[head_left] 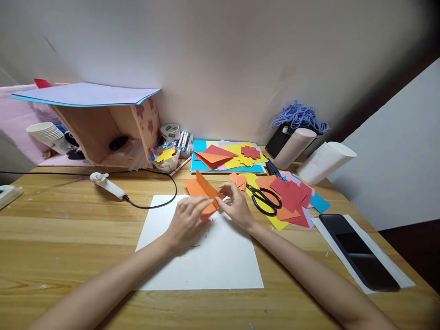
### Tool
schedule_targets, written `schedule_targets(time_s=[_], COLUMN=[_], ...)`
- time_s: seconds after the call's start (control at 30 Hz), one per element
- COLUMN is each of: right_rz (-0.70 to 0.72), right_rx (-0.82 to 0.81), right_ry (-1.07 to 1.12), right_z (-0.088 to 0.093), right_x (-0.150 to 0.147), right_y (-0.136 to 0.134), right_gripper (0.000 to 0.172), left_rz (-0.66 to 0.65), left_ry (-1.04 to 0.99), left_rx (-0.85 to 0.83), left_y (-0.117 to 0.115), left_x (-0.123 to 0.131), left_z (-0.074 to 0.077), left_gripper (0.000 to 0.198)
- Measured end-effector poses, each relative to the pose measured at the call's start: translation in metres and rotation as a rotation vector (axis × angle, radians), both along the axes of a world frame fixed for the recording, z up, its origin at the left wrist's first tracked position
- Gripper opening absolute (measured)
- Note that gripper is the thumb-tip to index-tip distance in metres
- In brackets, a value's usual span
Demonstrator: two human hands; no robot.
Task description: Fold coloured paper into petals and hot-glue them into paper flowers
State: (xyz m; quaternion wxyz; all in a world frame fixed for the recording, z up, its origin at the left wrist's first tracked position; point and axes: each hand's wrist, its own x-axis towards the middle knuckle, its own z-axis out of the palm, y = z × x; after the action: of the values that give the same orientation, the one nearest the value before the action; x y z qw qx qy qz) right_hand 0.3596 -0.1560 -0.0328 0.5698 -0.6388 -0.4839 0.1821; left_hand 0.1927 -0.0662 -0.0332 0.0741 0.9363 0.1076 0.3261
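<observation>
The 2 hands meet at the far edge of a white sheet (213,261) that lies flat on the wooden table (68,220), and between them is the orange paper (201,187). 1 flap of this paper stands up along a crease, and the rest lies low on the sheet. The left hand (187,220) has its fingers curled down on the near part of the paper and presses it. The right hand (235,206) pinches the right end with thumb and fingertips closed on it. The work in hand seems to be a fold, with the crease made only in part, I think. To finish such a crease, 1 hand would need to hold the paper firm while the edges are kept aligned, because the flap can slip sideways. Black scissors (264,199) lie just right of the right hand, beside a pile of coloured paper pieces (292,195), and a dark phone (357,250) rests further right and nearer.
</observation>
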Motion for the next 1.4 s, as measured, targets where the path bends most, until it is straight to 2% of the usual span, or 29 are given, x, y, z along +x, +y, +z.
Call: schedule_targets(time_s=[0.1, 0.23, 0.37, 0.43, 0.53, 0.63, 0.7, 0.8, 0.83, 1.07, 1.17, 1.4], right_rz=[0.052, 0.114, 0.149, 0.183, 0.273, 0.397, 0.373, 0.314, 0.316, 0.204, 0.144, 0.014], right_rx=[-0.030, -0.164, -0.296, -0.363, -0.459, -0.484, -0.416, -0.293, -0.273, -0.302, -0.311, -0.352], right_ry=[0.076, 0.276, 0.437, 0.363, 0.058, -0.294, -0.468, -0.580, -0.571, -0.426, -0.453, -0.617], right_z=[0.004, 0.002, -0.005, -0.006, 0.001, 0.013, 0.017, 0.012, 0.010, 0.001, -0.001, -0.013], right_x=[-0.010, -0.008, 0.006, 0.015, 0.027, 0.033, 0.034, 0.033, 0.032, 0.026, 0.024, 0.022], right_y=[-0.003, -0.001, 0.002, -0.001, -0.010, -0.019, -0.021, -0.018, -0.017, -0.012, -0.012, -0.007], right_gripper=[0.028, 0.020, 0.018, 0.019, 0.024, 0.046, 0.044, 0.017, 0.014, 0.017, 0.020, 0.030], left_rz=[-0.106, -0.069, -0.084, -0.120, -0.154, -0.144, -0.101, -0.022, 0.004, 0.195, 0.236, 0.289], left_ry=[0.159, 0.204, 0.196, 0.185, 0.169, 0.156, 0.157, 0.182, 0.186, 0.165, 0.176, 0.223], left_rx=[0.058, 0.065, 0.088, 0.109, 0.104, 0.048, -0.036, -0.230, -0.295, -0.595, -0.629, -0.561], left_y=[-0.005, -0.001, 0.003, 0.004, 0.003, 0.002, 0.001, -0.001, -0.001, 0.005, 0.010, 0.012], left_x=[0.000, 0.002, 0.001, 0.000, -0.001, -0.002, -0.002, -0.003, -0.003, 0.000, 0.000, 0.002], left_z=[-0.002, -0.005, -0.005, -0.004, -0.004, -0.007, -0.010, -0.009, -0.008, -0.004, -0.005, -0.005], left_gripper=[0.034, 0.037, 0.030, 0.027, 0.023, 0.019, 0.019, 0.018, 0.017, 0.018, 0.020, 0.020])
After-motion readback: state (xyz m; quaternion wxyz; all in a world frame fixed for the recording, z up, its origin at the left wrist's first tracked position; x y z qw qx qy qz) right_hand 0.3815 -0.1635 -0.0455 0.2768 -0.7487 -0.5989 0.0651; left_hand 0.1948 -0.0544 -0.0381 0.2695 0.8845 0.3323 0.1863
